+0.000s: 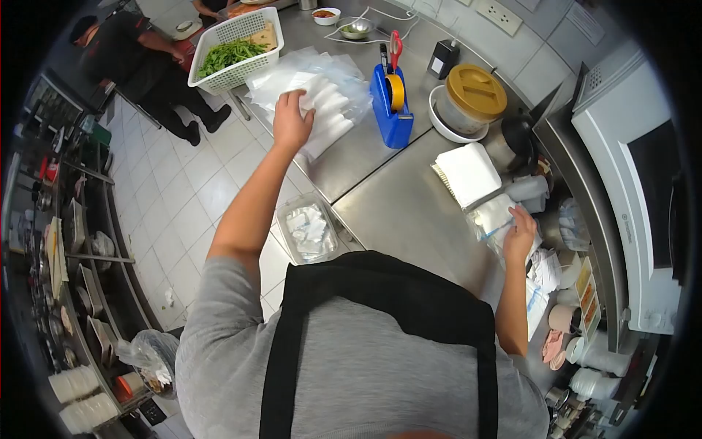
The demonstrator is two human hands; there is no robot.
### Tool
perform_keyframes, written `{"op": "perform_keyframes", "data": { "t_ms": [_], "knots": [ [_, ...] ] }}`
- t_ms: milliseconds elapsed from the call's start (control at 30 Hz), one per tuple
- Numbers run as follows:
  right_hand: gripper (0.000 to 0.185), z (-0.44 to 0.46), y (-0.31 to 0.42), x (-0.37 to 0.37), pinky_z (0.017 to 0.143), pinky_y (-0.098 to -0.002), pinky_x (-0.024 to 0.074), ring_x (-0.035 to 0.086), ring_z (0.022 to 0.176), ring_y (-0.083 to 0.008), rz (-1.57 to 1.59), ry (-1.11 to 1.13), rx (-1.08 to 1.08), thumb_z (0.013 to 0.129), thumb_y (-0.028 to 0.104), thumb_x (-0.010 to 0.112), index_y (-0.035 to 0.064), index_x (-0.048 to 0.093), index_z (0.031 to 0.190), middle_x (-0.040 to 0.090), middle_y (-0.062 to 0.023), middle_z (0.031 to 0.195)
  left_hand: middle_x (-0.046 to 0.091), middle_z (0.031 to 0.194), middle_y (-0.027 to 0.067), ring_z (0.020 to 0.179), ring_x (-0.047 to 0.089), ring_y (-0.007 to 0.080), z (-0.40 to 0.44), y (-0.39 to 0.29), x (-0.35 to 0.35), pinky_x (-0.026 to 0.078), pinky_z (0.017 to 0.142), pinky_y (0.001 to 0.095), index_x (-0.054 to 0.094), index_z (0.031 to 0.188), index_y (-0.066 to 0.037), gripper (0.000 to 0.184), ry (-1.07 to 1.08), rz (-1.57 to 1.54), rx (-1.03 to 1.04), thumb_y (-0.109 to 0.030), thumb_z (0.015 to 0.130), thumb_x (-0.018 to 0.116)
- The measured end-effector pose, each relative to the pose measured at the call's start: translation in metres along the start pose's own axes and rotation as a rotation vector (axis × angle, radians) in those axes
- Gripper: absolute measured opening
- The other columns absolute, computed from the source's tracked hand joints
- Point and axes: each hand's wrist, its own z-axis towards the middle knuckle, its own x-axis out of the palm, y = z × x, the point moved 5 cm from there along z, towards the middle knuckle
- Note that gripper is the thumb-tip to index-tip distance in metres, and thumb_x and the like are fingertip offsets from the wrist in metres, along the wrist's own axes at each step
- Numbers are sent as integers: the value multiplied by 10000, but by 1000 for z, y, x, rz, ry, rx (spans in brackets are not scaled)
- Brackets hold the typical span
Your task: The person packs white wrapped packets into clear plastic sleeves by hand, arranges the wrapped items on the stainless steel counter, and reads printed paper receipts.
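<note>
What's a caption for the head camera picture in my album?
Wide apart: left hand at the plastic sheets, right hand at a white packet.

A grey stainless-steel counter [387, 197] fills the middle of the room, crossed by a dark straight seam [382, 168]. Beyond its left edge spreads a floor of glossy white square tiles with darker joints [186, 175], dulled by marks and catching pale patches of light. Dark open shelving with metal rails [102, 257] stands across that floor. Behind the counter's far right edge rises a white tiled wall [541, 62], bearing a whitish rectangular multi-socket panel [499, 16].
</note>
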Motion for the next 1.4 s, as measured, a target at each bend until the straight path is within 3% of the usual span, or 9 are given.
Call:
{"op": "perform_keyframes", "data": {
  "t_ms": [233, 400, 567, 633, 733, 933, 1033, 1167, 1400],
  "knots": [
    [315, 6, 50, -14, 902, -393, 440, 567, 995, -308, 231, -7, -68, 739, -44, 519, 61, 688, 983, 645, -122, 1028, 660, 1091, 125, 1039, 615, 304, 50, 51, 40, 501, 868, 448, 622, 1151, -157, 387, 428, 226, -447, -337, 810, 655],
    [249, 14, 95, -1, 901, -345, 448, 586, 1021, -252, 509, 157, 12, 820, 26, 607, 46, 680, 1057, 655, -114, 1061, 675, 1062, 130, 1019, 634, 283, 51, 48, 23, 491, 841, 443, 702, 1032, -202, 301, 390, 242, -449, -410, 862, 567],
    [459, 15, 160, 58, 889, -320, 460, 583, 1028, -198, 1435, 506, 426, 919, 165, 589, 55, 467, 1348, 620, -112, 1118, 666, 1027, 160, 916, 648, 315, -4, -43, 17, 502, 771, 406, 690, 1111, -163, 329, 391, 153, -40, -366, 884, 566],
    [561, 10, 193, 75, 848, -325, 478, 592, 995, -210, 1716, 596, 722, 935, 212, 573, 65, 336, 1421, 618, -125, 1085, 660, 1008, 186, 869, 647, 349, -50, -104, 10, 507, 767, 404, 640, 1188, -122, 358, 496, -267, -178, -280, 871, 590],
    [592, 7, 208, 103, 806, -335, 492, 598, 964, -211, 1718, 552, 966, 923, 165, 581, 51, 293, 1428, 598, -116, 1071, 608, 1164, 161, 1005, 600, 328, -96, -153, 3, 491, 854, 421, 541, 1292, -99, 448, 626, -594, 23, -109, 846, 582],
    [617, 19, 147, 149, 722, -369, 510, 593, 864, -213, 1049, 630, 647, 841, 135, 674, 78, 387, 1384, 545, -125, 1092, 553, 1272, 125, 1199, 499, 329, -125, -112, -3, 413, 1005, 418, 552, 1264, -110, 554, 586, -357, 490, 21, 727, 574],
    [626, 38, 170, 97, 790, -382, 500, 588, 958, -258, 396, 267, 64, 784, 199, 726, 83, 458, 1337, 537, -155, 1136, 594, 1187, 82, 1141, 534, 276, -145, -94, 9, 451, 921, 400, 583, 1212, -133, 488, 623, -246, 492, -16, 739, 592],
    [662, 9, 217, 76, 1009, -435, 375, 482, 1188, -327, 435, 382, -320, 720, 255, 770, 108, 506, 1310, 500, -145, 1281, 600, 1005, 39, 1008, 551, 223, -155, -100, 17, 435, 820, 375, 601, 1039, -119, 270, 572, -89, 477, -94, 770, 603],
    [268, -20, 223, 106, 994, -428, 355, 500, 1159, -282, 347, 271, -317, 788, 199, 703, 85, 607, 1010, 556, -79, 1211, 573, 938, 43, 987, 543, 236, -145, -112, 37, 399, 853, 398, 575, 952, -94, 198, 503, -109, 494, -146, 769, 631]
  ]
}}
